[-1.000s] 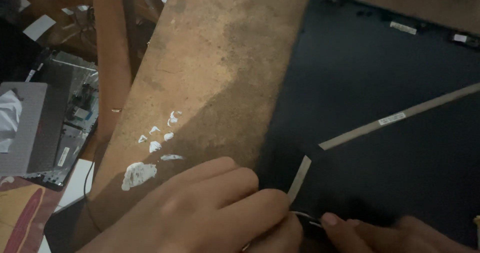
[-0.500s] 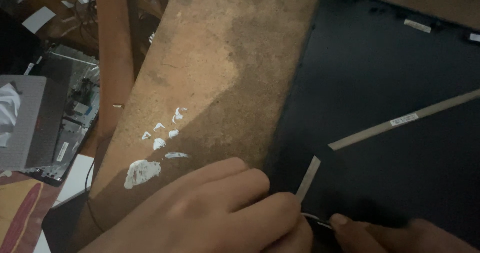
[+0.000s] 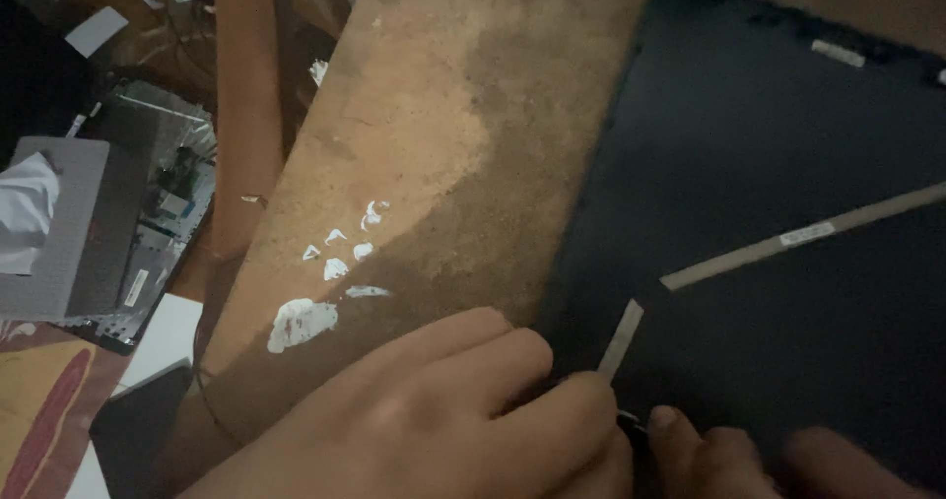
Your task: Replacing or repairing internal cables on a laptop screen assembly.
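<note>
Dark panel lies on wooden table, fingers pinching its strip.

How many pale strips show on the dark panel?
2: a long strip running diagonally across the panel, and a short strip just above the left hand's fingertips. Hands may hide more.

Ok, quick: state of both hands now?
Left hand: fingers curled, pinching the end of the flat ribbon cable.
Right hand: fingertips on the dark panel; grip cannot be told.
</note>
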